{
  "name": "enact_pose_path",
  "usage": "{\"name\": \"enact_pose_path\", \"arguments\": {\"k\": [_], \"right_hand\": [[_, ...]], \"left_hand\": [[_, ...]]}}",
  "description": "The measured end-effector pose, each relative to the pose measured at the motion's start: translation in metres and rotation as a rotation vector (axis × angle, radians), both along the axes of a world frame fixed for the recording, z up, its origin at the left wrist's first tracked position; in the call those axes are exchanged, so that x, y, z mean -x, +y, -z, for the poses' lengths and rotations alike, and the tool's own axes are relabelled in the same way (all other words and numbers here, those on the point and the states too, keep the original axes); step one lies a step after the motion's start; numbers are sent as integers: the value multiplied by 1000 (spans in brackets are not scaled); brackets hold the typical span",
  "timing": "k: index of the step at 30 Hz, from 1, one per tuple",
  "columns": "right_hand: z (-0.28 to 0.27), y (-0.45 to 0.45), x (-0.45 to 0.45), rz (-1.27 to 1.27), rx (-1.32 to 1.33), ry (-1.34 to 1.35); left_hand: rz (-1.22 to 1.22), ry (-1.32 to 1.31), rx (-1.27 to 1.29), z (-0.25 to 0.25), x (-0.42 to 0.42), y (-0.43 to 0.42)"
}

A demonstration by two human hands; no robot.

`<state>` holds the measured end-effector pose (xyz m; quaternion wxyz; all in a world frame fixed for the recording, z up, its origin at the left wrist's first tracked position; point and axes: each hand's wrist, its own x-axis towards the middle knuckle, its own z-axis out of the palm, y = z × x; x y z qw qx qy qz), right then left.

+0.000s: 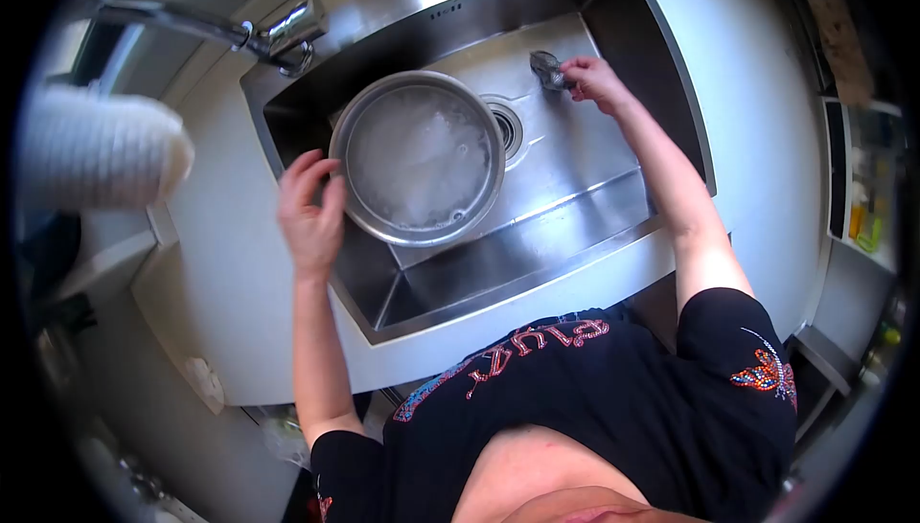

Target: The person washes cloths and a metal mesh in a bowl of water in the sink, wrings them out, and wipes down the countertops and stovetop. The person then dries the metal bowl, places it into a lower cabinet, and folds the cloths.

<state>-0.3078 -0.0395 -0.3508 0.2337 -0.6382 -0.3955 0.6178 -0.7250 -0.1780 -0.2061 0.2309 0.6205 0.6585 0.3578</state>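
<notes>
A round metal pot [418, 157] with cloudy, slightly foamy water in it stands in the left part of the steel sink [537, 255]. My left hand [312, 207] is at the pot's left rim, its fingers curved and apart, with nothing in them; whether a fingertip touches the rim is hard to tell. Over the sink's floor, right of the drain [508, 130], my right hand [596, 82] pinches a grey, crumpled scrubber [547, 70] between thumb and fingers.
A chrome faucet [278, 39] is mounted at the sink's back left corner. White countertop [767, 121] surrounds the sink. A white textured roll [105, 149] is close to the camera at the left. Shelves with bottles [862, 207] are at the far right.
</notes>
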Motion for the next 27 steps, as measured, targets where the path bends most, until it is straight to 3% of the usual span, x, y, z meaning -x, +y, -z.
{"name": "enact_pose_path", "arguments": {"k": [3,6,8,13,16,19,20,21,22,24,25,26,27], "right_hand": [[-67,-9,31,-34,50,485],[-96,-16,69,-199,51,651],[-89,-22,111,-297,-40,465],[66,-76,228,-777,-773,-566],[77,-82,246,-1219,-756,-477],[46,-47,225,-624,-604,-501],[30,-55,229,-655,-604,-595],[53,-63,229,-862,-754,-623],[58,-74,231,-978,-778,-504],[59,-72,229,-948,-752,-386],[43,-57,225,-806,-705,-390],[24,-44,224,-546,-451,-408],[26,-38,222,-509,-557,-489]], "left_hand": [[-39,-68,89,31,-22,-27],[-43,-15,111,49,-37,-36],[-38,22,174,56,-42,-39],[-36,66,334,93,-42,-43],[-52,59,407,105,-39,-47],[-125,-130,502,111,-35,-42],[-147,-169,531,110,-34,-38],[-170,-209,559,108,-34,-34],[-193,-249,591,109,-35,-30],[-211,-139,516,123,-34,-25],[-219,-81,479,134,-35,-24],[-271,-35,378,148,-37,-21],[-316,11,278,155,-43,-17]]}}
